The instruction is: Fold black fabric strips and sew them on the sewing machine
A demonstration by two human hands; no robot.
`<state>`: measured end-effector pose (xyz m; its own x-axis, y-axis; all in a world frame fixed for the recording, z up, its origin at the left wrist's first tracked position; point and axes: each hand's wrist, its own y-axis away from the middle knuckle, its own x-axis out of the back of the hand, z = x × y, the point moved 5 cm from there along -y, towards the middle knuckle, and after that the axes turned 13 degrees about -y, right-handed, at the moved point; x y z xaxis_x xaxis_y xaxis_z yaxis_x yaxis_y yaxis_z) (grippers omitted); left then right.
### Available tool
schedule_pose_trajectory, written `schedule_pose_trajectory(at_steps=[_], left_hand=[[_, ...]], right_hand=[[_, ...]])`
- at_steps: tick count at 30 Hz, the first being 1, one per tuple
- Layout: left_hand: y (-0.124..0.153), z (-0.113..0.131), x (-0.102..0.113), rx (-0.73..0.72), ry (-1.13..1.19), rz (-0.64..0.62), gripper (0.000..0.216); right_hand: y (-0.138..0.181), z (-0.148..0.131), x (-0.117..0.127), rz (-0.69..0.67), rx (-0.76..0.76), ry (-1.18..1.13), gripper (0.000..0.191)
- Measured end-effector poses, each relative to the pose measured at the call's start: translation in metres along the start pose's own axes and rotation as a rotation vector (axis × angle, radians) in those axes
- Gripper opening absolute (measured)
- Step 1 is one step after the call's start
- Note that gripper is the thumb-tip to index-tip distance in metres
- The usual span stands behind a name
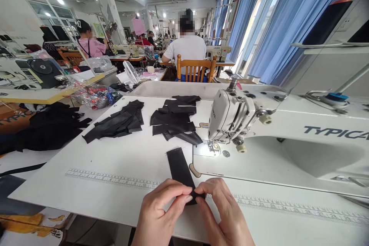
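Note:
A black fabric strip [180, 165] lies on the white sewing table, its near end between my two hands. My left hand [165, 207] pinches that end from the left, thumb against forefinger. From the right, my right hand [220, 207] pinches the same end, its fingertips almost touching the left ones. The strip's far end rests flat, left of the needle plate [206, 149] of a white sewing machine [259, 123]. Behind it lie a stack of black fabric pieces [174, 118] and a looser pile of black pieces [119, 120] farther left.
A printed ruler scale [115, 178] runs along the table's front. Black cloth [49, 127] is heaped at the left, below a plastic bag [96, 94] of spools. Ahead, a person in a white shirt [186, 50] sits on a wooden chair [196, 65]; others work farther back.

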<state>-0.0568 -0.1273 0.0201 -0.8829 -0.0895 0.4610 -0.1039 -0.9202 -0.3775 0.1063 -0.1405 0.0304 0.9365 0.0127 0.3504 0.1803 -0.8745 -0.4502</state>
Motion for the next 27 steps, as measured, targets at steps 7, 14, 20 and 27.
schedule_pose_trajectory(at_steps=[7,14,20,27], left_hand=[[-0.003,-0.001,-0.001,0.003,-0.027,-0.044,0.012],[-0.002,-0.004,0.003,0.158,-0.018,-0.102,0.01],[-0.001,-0.008,0.001,0.403,0.13,-0.321,0.021],[-0.003,-0.007,0.0,0.477,0.229,-0.388,0.024]], right_hand=[[-0.002,-0.003,0.0,0.025,0.069,0.018,0.014],[-0.002,0.002,0.003,-0.007,-0.083,-0.057,0.012],[-0.003,0.01,0.008,-0.068,-0.297,-0.2,0.019],[-0.003,0.014,0.006,-0.111,-0.444,-0.289,0.023]])
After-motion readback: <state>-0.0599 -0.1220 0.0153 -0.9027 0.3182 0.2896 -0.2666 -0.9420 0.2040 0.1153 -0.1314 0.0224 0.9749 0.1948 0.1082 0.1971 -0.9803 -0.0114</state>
